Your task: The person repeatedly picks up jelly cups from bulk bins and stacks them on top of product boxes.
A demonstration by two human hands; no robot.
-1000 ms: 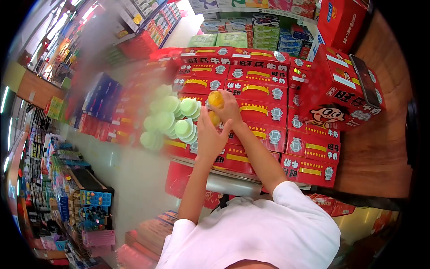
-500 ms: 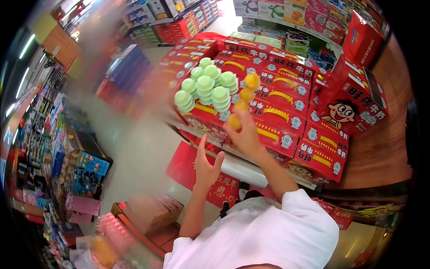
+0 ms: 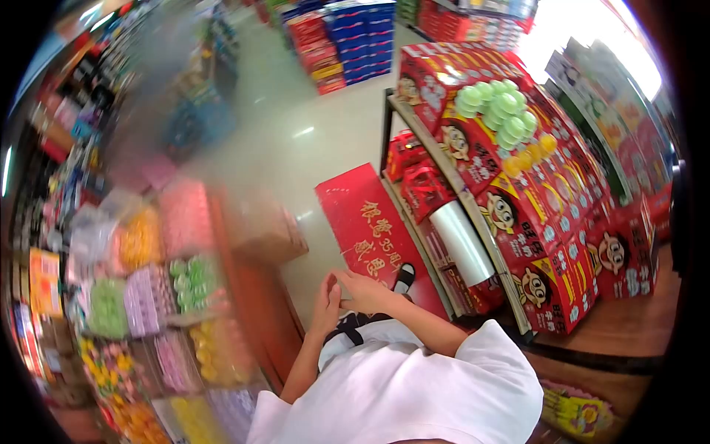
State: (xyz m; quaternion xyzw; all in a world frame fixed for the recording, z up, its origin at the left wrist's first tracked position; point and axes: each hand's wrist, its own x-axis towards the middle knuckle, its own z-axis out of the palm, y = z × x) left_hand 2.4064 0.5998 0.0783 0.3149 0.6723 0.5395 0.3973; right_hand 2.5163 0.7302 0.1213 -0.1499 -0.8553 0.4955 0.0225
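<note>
From where I stand, the near end of the red mat (image 3: 351, 200) slips behind the right hand (image 3: 367, 293); I can't tell whether that hand and the left hand (image 3: 324, 309) hold anything. Left of the mat, the cardboard box (image 3: 270, 240) blurs; rightward, the cartons' (image 3: 518, 226) smallest print is unreadable.

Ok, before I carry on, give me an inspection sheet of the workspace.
Surface: stacked red cartons forming a stepped top.
Things: green cups in nested stacks; yellow pieces in a row beside them.
Clutter: brown box on the floor, partly blurred; red mat beneath the shelf side.
Hands: left hand and right hand close together, away from the cups; nothing seen held.
Cables: nothing seen.
Surroundings: display bin of wrapped goods at left; blue cartons beyond.
</note>
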